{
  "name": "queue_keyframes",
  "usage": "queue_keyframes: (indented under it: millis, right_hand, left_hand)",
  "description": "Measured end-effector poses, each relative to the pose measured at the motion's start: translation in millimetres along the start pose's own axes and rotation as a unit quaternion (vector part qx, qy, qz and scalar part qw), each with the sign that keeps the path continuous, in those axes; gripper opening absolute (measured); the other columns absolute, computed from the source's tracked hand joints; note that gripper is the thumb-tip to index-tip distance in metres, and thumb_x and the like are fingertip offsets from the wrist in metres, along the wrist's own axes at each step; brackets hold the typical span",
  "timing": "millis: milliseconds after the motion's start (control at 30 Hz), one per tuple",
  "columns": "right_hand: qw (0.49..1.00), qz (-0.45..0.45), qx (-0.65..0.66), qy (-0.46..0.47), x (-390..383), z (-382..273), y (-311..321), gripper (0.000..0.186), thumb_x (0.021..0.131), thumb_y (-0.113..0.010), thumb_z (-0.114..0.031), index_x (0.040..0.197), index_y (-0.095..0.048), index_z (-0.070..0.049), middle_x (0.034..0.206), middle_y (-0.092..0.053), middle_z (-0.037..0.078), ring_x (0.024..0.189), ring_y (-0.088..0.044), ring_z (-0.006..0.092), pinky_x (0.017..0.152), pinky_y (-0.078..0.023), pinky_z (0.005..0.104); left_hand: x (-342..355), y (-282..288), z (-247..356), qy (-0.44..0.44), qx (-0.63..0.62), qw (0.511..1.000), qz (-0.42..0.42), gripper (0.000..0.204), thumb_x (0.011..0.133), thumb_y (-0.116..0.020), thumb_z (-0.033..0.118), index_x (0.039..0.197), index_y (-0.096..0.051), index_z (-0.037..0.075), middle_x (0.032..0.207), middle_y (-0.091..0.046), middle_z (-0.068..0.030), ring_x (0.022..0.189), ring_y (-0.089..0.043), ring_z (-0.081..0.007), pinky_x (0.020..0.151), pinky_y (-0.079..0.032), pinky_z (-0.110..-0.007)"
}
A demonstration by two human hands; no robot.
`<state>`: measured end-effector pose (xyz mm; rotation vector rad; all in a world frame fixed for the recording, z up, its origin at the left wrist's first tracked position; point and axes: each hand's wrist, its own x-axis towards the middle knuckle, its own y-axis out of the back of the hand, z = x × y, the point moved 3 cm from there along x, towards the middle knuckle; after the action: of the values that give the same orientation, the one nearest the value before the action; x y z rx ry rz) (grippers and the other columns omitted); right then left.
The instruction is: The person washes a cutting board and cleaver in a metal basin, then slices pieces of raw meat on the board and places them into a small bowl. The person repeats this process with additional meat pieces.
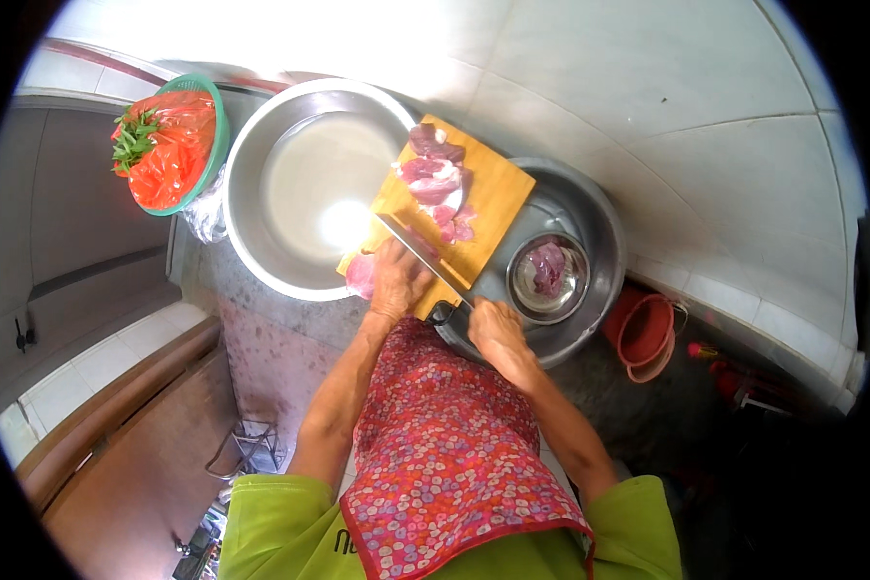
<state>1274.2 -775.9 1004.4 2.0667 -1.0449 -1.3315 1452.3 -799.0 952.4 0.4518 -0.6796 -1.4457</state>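
Note:
A yellow cutting board (501,191) lies slantwise across the rims of two basins, with raw pink meat pieces (433,179) along its far part. My right hand (496,327) is closed round the handle of a kitchen knife (423,256), its blade angled up and left over the board. Beside the blade, my left hand (396,282) presses with bent fingers on a piece of meat at the board's near left. Some of that meat (361,275) shows left of the hand; the fingers hide the rest.
Cloudy water stands in the large metal basin (245,208) on the left. Inside the grey basin (604,242) on the right, a metal bowl (582,280) holds meat. A green basket (220,145) with a red bag and leaves stands far left; a red bucket (645,329) sits right, by the wall.

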Motion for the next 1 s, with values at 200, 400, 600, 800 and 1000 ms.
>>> queue_keyframes:
  millis: [200,400,600,800,1000]
  right_hand:
    - [1.000,-0.027,0.007,-0.009,-5,15,5,0.015,0.079,-0.050,-0.006,0.086,-0.062,-0.001,0.081,-0.063,0.027,0.082,-0.061,0.0441,0.078,-0.047,0.0516]
    - [0.998,-0.059,-0.008,0.000,24,-9,5,0.017,0.078,-0.053,-0.008,0.089,-0.062,0.000,0.086,-0.063,0.026,0.085,-0.061,0.0430,0.078,-0.048,0.0496]
    - [0.999,-0.025,-0.012,-0.020,20,1,-19,0.020,0.079,-0.054,-0.010,0.093,-0.061,0.001,0.090,-0.063,0.025,0.088,-0.061,0.0424,0.078,-0.048,0.0479]
    - [1.000,0.014,-0.003,-0.027,-10,43,5,0.017,0.082,-0.051,-0.011,0.090,-0.063,-0.001,0.081,-0.063,0.026,0.083,-0.062,0.0436,0.076,-0.049,0.0498]
    - [0.998,0.040,0.034,0.028,4,5,35,0.019,0.086,-0.052,-0.015,0.089,-0.063,0.000,0.076,-0.062,0.027,0.076,-0.060,0.0457,0.071,-0.047,0.0517]
  left_hand:
    - [-1,-1,-4,0.052,-0.001,0.999,-0.002,0.031,0.065,-0.071,0.009,0.095,-0.066,0.009,0.110,-0.059,-0.0110,0.103,-0.054,-0.0327,0.090,-0.043,-0.042]
    - [1,-4,-3,0.032,-0.016,0.999,-0.003,0.036,0.065,-0.071,0.009,0.100,-0.065,0.009,0.113,-0.057,-0.0120,0.105,-0.052,-0.0330,0.091,-0.042,-0.043]
    - [-7,-4,-15,0.053,-0.013,0.998,-0.030,0.039,0.065,-0.071,0.009,0.104,-0.063,0.007,0.110,-0.057,-0.0130,0.104,-0.052,-0.0344,0.089,-0.042,-0.043]
    - [3,1,1,0.059,-0.009,0.998,0.033,0.034,0.070,-0.068,0.009,0.103,-0.061,0.006,0.104,-0.055,-0.0144,0.099,-0.051,-0.0342,0.087,-0.042,-0.043]
    - [-3,0,-4,0.040,-0.004,0.999,0.024,0.031,0.069,-0.069,0.012,0.098,-0.063,0.005,0.103,-0.055,-0.0141,0.099,-0.051,-0.0340,0.087,-0.042,-0.043]
